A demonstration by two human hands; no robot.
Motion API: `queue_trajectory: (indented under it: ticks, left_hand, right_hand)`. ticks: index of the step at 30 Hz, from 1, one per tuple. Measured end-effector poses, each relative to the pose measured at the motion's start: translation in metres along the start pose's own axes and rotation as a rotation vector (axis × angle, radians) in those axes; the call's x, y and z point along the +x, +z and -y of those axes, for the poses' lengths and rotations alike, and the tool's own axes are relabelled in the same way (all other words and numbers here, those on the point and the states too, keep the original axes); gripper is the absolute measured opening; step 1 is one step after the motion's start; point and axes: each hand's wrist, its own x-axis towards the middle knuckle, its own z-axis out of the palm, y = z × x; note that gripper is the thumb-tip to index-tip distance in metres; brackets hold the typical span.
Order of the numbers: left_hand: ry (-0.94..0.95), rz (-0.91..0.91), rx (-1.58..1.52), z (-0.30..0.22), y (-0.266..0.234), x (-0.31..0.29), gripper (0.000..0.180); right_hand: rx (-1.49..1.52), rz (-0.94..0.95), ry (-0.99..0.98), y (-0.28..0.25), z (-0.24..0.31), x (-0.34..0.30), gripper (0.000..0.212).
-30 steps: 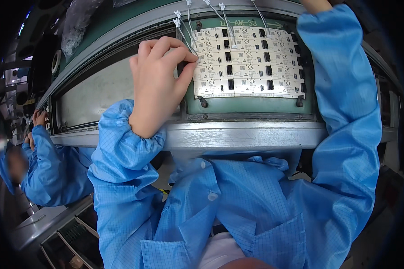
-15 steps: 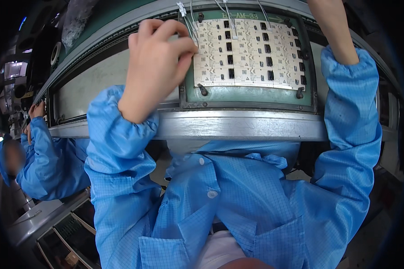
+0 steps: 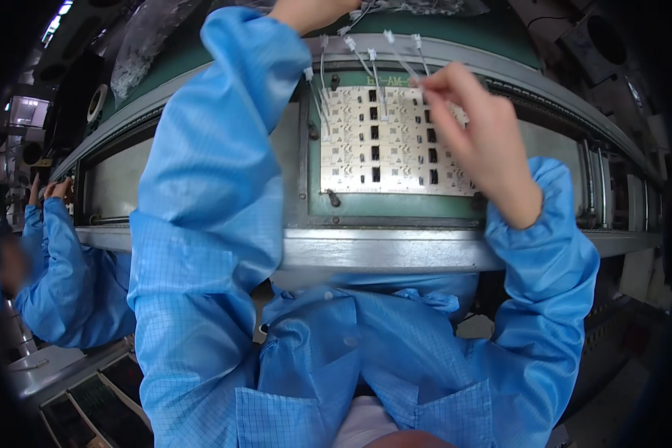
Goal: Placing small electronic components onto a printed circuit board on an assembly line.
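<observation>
My right hand (image 3: 485, 138) is over the right side of a white printed circuit board panel (image 3: 343, 181). Its thumb and fingers are pinched on a thin wire lead (image 3: 405, 63) with a white connector at its far end. Beyond the panel, my left hand (image 3: 315, 10) is cut by the top edge of the picture, so most of its fingers are hidden. A white connector (image 3: 343, 30) on a wire lies close to that hand. Several other wire leads (image 3: 377, 78) stand up from the panel, which carries rows of small black parts.
The panel sits in a green fixture (image 3: 396, 207) on a conveyor with a metal front rail (image 3: 381, 250). Clear plastic bags (image 3: 138, 56) lie at the back left. A co-worker in a blue sleeve (image 3: 60, 246) is at the far left.
My left hand has moved from the panel's left edge up and away to the far side. My right hand has come down onto the panel with a lead. The panel appears lower in view.
</observation>
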Motion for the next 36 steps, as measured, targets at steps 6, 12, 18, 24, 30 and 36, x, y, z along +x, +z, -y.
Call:
queue_trajectory:
  ticks: [6,12,18,24,30,36]
  left_hand:
    - [-0.128,0.07,0.094,0.011,0.057,0.043,0.024]
    - [-0.177,0.123,-0.011,0.026,0.081,0.058,0.023]
    - [-0.165,-0.019,-0.01,0.047,0.065,0.069,0.025]
    - [-0.208,0.168,-0.263,0.012,-0.029,0.046,0.03]
    - [-0.164,0.082,-0.279,-0.002,-0.078,-0.017,0.023]
    - [-0.307,0.262,-0.8,-0.028,-0.095,-0.077,0.02]
  right_hand:
    - [0.165,0.099,0.01,0.016,0.002,-0.004,0.012]
    - [0.014,0.026,-0.119,0.029,-0.011,0.0,0.012]
    - [-0.132,0.146,-0.212,0.034,-0.002,-0.004,0.01]
    - [-0.153,0.14,-0.225,0.034,0.002,-0.005,0.008]
    - [-0.183,0.161,-0.275,0.029,0.001,-0.003,0.009]
    - [-0.245,0.174,-0.256,0.024,0.0,-0.004,0.009]
